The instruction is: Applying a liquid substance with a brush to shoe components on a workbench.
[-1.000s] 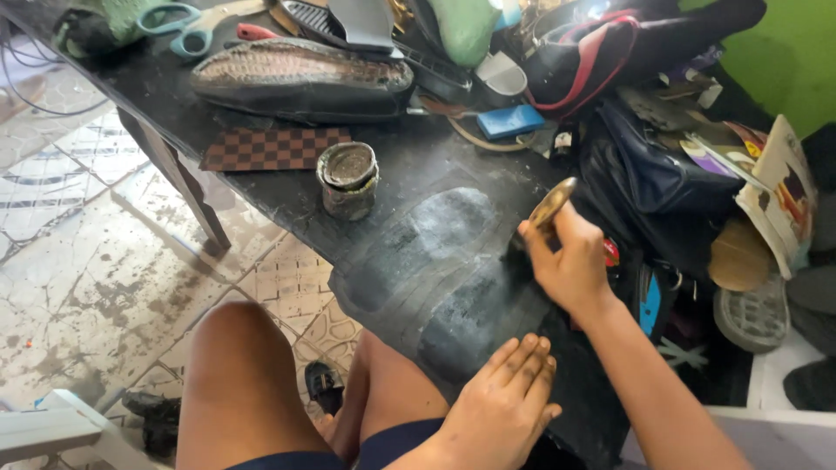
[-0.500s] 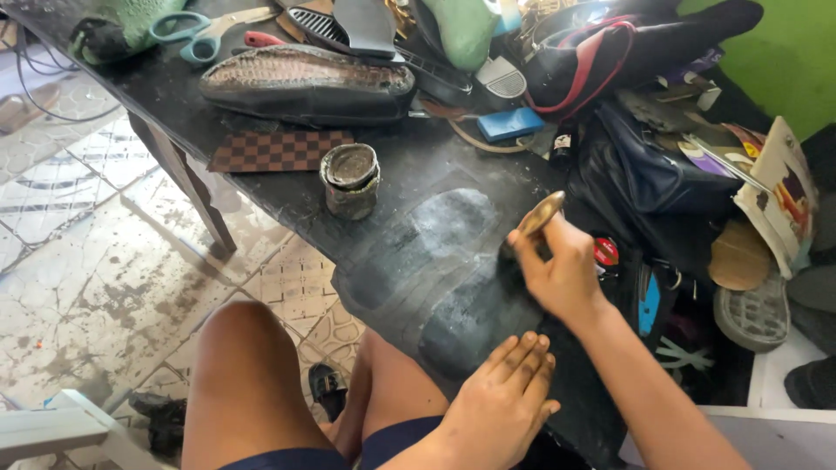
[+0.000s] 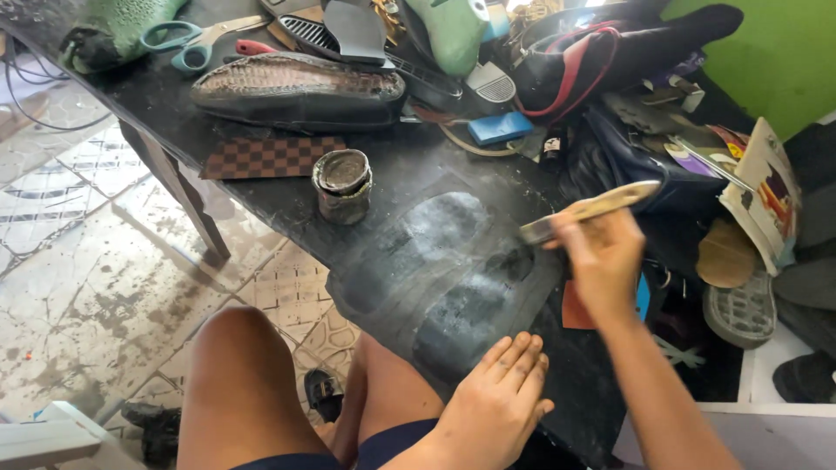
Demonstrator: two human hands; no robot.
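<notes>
Open room on the desk (image 3: pixel 261 204) lies along its near edge: the dark rubber sheet (image 3: pixel 435 270) is flat and bare between the left hand (image 3: pixel 496 405) pressing its near end and the right hand (image 3: pixel 601 257) holding a brush (image 3: pixel 583 209) above its right side. Toward the left edge, a small tin (image 3: pixel 342 184) stands just beside the sheet. Behind it, a checkered patch (image 3: pixel 270 157) lies flat, then a long shoe (image 3: pixel 296 87) bars the way. The far edge and right corner are crowded with bags (image 3: pixel 610 61), scissors (image 3: pixel 178 43) and soles.

Pale-handled brush (image 3: pixel 585 210) tilted above the sheet, bristle end lowest, dark rubber sheet (image 3: pixel 440 265) laid flat on the counter (image 3: pixel 174 96), two grey sole-shaped patches smeared on it
</notes>
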